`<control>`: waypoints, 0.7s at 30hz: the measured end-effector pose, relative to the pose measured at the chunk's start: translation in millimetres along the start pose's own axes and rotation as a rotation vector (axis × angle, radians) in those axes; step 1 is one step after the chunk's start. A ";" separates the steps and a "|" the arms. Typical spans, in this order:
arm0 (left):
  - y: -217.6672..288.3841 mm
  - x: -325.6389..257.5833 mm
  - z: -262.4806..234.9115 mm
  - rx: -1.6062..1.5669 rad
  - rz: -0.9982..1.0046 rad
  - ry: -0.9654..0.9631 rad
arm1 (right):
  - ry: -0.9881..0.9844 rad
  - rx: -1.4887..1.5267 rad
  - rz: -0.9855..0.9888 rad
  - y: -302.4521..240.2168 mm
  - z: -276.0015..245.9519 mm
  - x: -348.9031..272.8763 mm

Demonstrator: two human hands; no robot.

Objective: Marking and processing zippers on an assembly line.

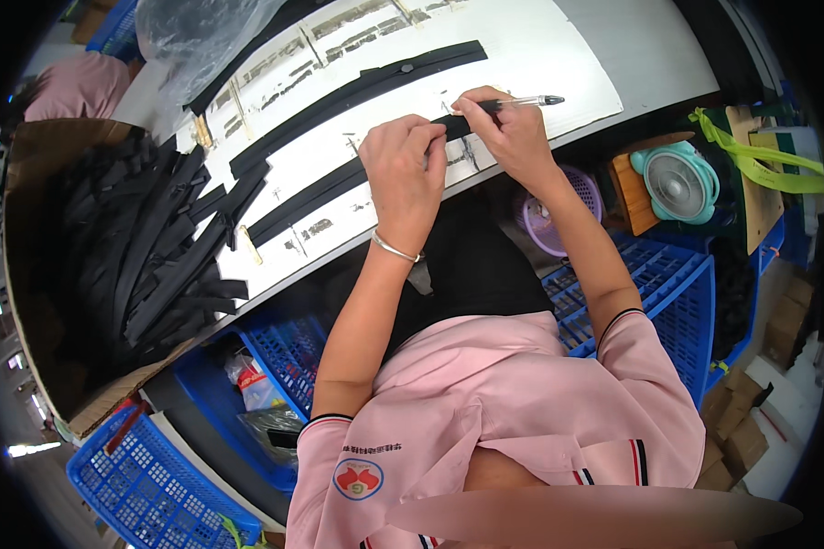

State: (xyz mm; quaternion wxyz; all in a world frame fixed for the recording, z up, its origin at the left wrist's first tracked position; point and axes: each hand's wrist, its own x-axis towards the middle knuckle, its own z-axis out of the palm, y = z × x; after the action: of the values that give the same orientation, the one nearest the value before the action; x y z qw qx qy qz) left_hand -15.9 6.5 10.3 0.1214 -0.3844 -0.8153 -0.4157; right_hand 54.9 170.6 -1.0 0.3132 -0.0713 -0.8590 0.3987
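A long black fabric strip (316, 190) lies slantwise along the near part of a marked white board (572, 64). My left hand (401, 165) is closed on this strip, fingertips bent down near its right part. Just to the right, my right hand (508, 133) pinches the strip's right end between thumb and finger. A clear pen (536, 101) with a dark grip is held in the same hand, its end pointing right. Farther up the board lies a second black strip (339, 108), with a small round spot on it. My fingers hide part of the near strip.
At the left, a cardboard box (18, 274) overflows with black strips (146, 229) onto the board. Clear plastic (201, 41) lies behind it. Blue crates (687, 302) stand beside me, with a teal fan (677, 183) and a purple basket (563, 215) at the right.
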 end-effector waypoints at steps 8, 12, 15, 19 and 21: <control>-1.8 -0.8 -1.0 -0.025 -0.017 0.006 | -0.122 -0.043 0.092 -7.9 0.9 1.0; -2.2 -0.3 0.3 -0.036 -0.006 0.007 | -0.058 -0.075 0.031 -4.3 6.8 1.0; -4.0 -1.6 0.1 -0.034 -0.012 0.008 | -0.010 0.096 0.156 -16.3 0.5 0.5; -2.9 -1.1 0.3 -0.040 -0.012 0.011 | -0.109 0.148 0.143 -16.8 -6.7 0.6; -3.8 -1.3 1.0 -0.048 -0.013 0.012 | -0.108 0.149 0.137 -15.7 -6.4 0.8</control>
State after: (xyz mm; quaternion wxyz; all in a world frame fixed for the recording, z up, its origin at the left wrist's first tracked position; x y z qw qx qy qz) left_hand -17.6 5.2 6.8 0.1145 -0.3795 -0.8067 -0.4384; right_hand 60.1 164.4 13.9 0.2430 -0.0850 -0.8357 0.4851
